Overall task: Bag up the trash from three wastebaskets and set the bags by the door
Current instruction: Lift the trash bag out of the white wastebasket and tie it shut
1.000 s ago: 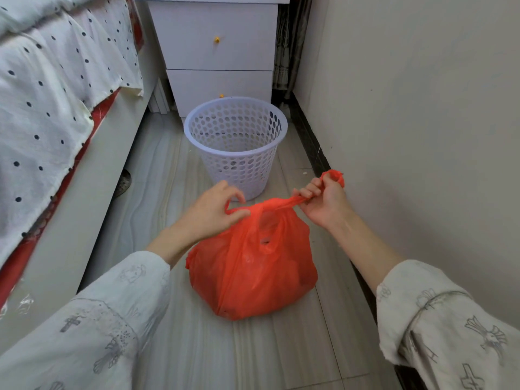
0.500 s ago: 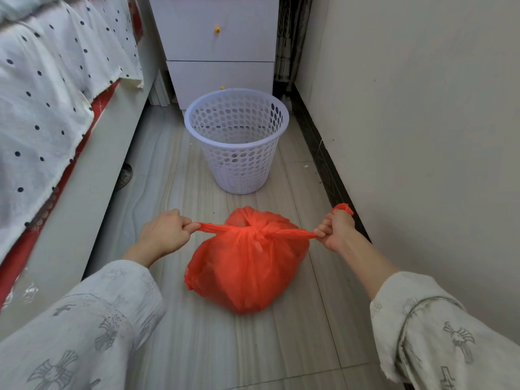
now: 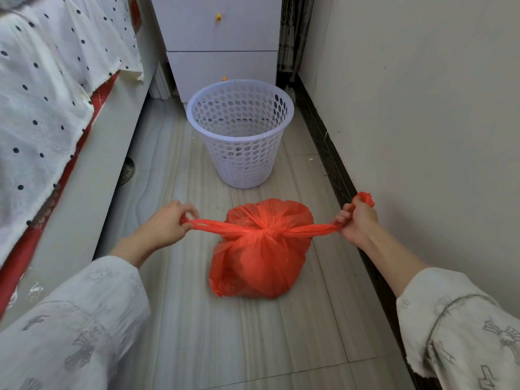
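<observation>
Here, the scene line by line:
Bag: a full orange-red thin plastic trash bag [image 3: 260, 257] sits on the pale streaked tile floor [image 3: 197, 333], its mouth gathered into a knot at the top centre, with two twisted handle strips stretched out sideways from the knot.
Left hand: the left hand [image 3: 166, 225] is to the left of the bag, fingers curled — its grip pinches the end of the left strip, which runs taut to the knot.
Right hand: the right hand [image 3: 358, 220] is to the right of the bag, close to the wall; its grip is a closed fist round the right strip, a crumpled tuft of plastic sticking out above the fist.
Basket: a white round perforated plastic wastebasket [image 3: 240, 133] stands upright just beyond the bag, apart from it — no liner shows inside.
Drawers: a white drawer unit with small yellow knobs [image 3: 222, 38] stands behind the wastebasket.
Bed: left of the bag, a white black-dotted sheet over a red layer [image 3: 50, 88] hangs over the bed edge.
Wall: a plain cream wall with a dark skirting strip [image 3: 334, 170] runs along the right of the bag.
Sleeves: both forearms wear loose white printed sleeves [image 3: 84, 319].
</observation>
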### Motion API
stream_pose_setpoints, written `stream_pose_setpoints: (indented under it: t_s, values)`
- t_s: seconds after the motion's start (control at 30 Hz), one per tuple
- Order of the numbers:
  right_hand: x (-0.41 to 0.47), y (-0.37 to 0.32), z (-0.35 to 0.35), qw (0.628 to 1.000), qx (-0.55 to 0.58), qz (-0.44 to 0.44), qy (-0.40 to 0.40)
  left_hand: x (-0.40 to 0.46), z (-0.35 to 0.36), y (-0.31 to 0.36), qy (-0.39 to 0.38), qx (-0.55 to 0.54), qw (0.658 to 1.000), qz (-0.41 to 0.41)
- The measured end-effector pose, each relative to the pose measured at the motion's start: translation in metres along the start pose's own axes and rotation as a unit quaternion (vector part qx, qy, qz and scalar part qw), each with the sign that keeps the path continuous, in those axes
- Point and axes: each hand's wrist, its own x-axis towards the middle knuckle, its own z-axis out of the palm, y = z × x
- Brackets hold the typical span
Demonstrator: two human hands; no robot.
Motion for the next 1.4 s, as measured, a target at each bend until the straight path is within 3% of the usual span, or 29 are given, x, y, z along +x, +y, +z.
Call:
stream_pose_setpoints:
  t_s: [0.1, 0.2, 0.3, 0.37, 0.43, 0.5, 0.57, 0.67, 0.77, 0.93, 1.0, 1.1, 1.2, 1.3, 1.4]
  values:
    - [-0.001, 0.008, 0.011, 0.996, -0.081, 0.010, -0.046, 0.008, -0.009, 0.018, 0.078, -0.087, 0.992, 0.050]
    - [-0.007, 0.028, 0.015, 0.994, -0.056, 0.063, -0.068, 0.017, -0.016, 0.038, 0.161, -0.223, 0.960, 0.053]
    - [-0.013, 0.047, 0.015, 0.998, -0.014, 0.038, 0.045, 0.022, -0.020, 0.048, 0.220, -0.367, 0.903, 0.028]
    - [-0.017, 0.058, 0.017, 0.996, -0.007, 0.023, 0.087, 0.021, -0.015, 0.049, 0.257, -0.425, 0.867, -0.035]
    - [-0.023, 0.071, 0.022, 0.990, -0.089, -0.011, 0.111, 0.018, -0.003, 0.038, 0.282, -0.468, 0.827, -0.131]
    - [-0.029, 0.081, 0.027, 0.960, -0.238, -0.067, 0.132, 0.016, 0.007, 0.023, 0.266, -0.568, 0.749, -0.215]
    - [-0.031, 0.087, 0.030, 0.932, -0.322, -0.113, 0.124, 0.015, 0.013, 0.009, 0.211, -0.663, 0.675, -0.244]
    - [-0.032, 0.086, 0.035, 0.962, -0.215, -0.118, 0.124, 0.016, 0.020, 0.012, 0.133, -0.709, 0.648, -0.243]
    - [-0.034, 0.085, 0.041, 0.989, -0.091, -0.088, 0.078, 0.014, 0.031, 0.034, 0.047, -0.694, 0.658, -0.288]
    - [-0.044, 0.088, 0.046, 0.930, -0.293, -0.221, 0.029, 0.019, 0.049, 0.082, 0.104, -0.765, 0.570, -0.281]
    - [-0.039, 0.078, 0.047, 0.948, -0.250, -0.196, 0.005, 0.022, 0.053, 0.102, 0.110, -0.776, 0.565, -0.260]
    - [-0.020, 0.047, 0.043, 0.998, 0.002, -0.043, -0.046, 0.019, 0.043, 0.125, 0.061, -0.753, 0.620, -0.210]
    - [-0.011, 0.011, 0.033, 0.980, 0.185, 0.045, -0.062, 0.009, 0.021, 0.146, -0.037, -0.749, 0.647, -0.142]
    - [-0.006, -0.013, 0.028, 0.958, 0.256, 0.102, -0.079, -0.002, 0.002, 0.168, -0.115, -0.738, 0.659, -0.090]
    - [0.003, -0.027, 0.025, 0.966, 0.222, 0.109, -0.070, -0.010, -0.010, 0.186, -0.153, -0.710, 0.685, -0.063]
